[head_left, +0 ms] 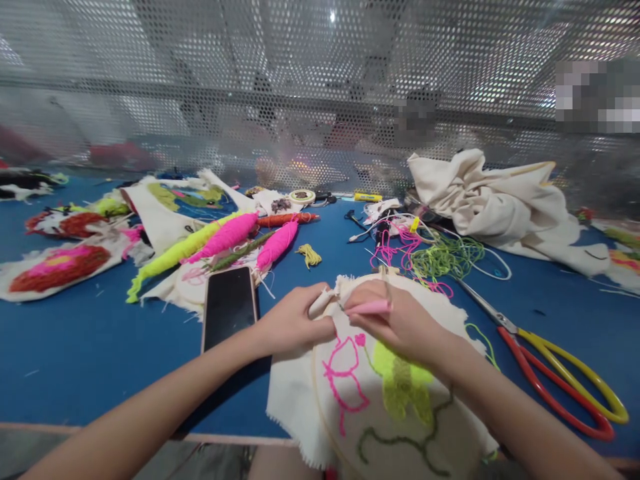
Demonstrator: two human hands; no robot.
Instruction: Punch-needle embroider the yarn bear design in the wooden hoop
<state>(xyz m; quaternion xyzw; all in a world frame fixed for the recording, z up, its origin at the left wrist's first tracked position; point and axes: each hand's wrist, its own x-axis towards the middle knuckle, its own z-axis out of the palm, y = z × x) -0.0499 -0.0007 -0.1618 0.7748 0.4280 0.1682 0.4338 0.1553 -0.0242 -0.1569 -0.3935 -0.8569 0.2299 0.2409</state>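
An embroidery hoop (320, 400) stretched with frayed cream cloth (295, 387) leans on the table's front edge. Pink outlines (345, 373), a yellow-green patch (403, 380) and dark green lines (400, 440) are stitched on it. My left hand (300, 317) grips the hoop's far left rim and bunched cloth, thumb on the front. In my right hand (400, 320), fingers are closed around a pink-handled punch needle (370, 307), held close over the cloth near the left thumb. Its tip is hidden by the fingers.
A phone (230, 303) lies left of the hoop. Large scissors (540, 360) with red and yellow handles rest at the right. Behind are tangled yarn (445, 257), pink yarn bundles (277, 243), crumpled cream cloth (495, 200) and a perforated metal screen (300, 87).
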